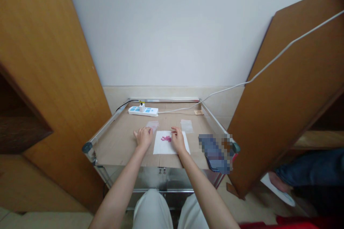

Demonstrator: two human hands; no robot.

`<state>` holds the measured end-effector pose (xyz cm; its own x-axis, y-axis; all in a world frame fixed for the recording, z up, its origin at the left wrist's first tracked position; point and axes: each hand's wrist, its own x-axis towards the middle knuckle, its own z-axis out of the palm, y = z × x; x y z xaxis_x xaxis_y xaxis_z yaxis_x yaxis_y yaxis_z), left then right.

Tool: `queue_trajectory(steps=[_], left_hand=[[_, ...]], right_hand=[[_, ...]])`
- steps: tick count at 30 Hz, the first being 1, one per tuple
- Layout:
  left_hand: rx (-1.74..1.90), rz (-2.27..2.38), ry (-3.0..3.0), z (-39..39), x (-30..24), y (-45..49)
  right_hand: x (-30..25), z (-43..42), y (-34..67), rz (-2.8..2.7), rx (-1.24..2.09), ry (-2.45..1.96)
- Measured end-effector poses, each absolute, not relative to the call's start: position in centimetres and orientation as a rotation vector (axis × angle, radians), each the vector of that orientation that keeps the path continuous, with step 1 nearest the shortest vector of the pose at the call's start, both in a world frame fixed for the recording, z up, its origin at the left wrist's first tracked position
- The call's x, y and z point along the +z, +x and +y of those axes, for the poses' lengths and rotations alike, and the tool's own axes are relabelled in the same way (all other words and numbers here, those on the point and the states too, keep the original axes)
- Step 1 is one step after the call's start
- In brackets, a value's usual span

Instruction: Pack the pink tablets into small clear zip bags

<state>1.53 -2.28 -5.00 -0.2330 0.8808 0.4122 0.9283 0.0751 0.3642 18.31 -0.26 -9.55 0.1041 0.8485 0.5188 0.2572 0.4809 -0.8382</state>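
Observation:
A white paper sheet lies on the brown cardboard top of a metal cart. A small heap of pink pills sits on the sheet. My left hand rests just left of the sheet, fingers loosely curled, beside a small clear plastic bag. My right hand lies on the sheet's right part, fingertips next to the pills, fingers bent. A second clear bag lies to the right of that hand.
A white power strip with a plug and a white cable sits at the cart's back. A blurred dark object lies at the right edge. Wooden panels flank the cart. Another person's leg and foot show at the right.

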Motion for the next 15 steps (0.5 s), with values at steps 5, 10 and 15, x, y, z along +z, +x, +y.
queue_trajectory(steps=[5, 10, 15], left_hand=[[-0.819, -2.251, -1.920, -2.17, -4.86, 1.47], [-0.880, -2.310, -1.877, -2.08, -4.58, 1.45], [-1.029, -2.490, -1.785, -1.49, -4.23, 1.48]], right_hand=[[-9.52, -0.32, 18.27, -1.447, 0.575, -1.033], [-9.33, -0.46, 18.26, -1.443, 0.579, -1.032], [-9.10, -0.54, 18.21, -1.418, 0.593, -1.040]])
